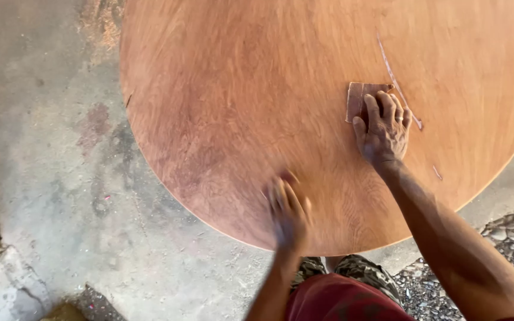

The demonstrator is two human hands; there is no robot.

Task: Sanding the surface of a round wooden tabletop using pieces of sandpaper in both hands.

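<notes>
A person's right hand (383,128) presses a small brown sheet of sandpaper (358,100) flat on the right side of a round reddish wooden tabletop (239,107), fingers spread over it. The left hand (288,213), blurred, rests open-fingered near the tabletop's near edge, holding nothing, above a concrete floor (49,148).

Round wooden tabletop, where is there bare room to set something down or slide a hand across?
The round wooden tabletop is bare across its whole left and upper part, from the curved edge to the sandpaper. It is crowded near the right hand, pressing the sandpaper beside a pale scratch, and the blurred left hand near the front edge.
</notes>
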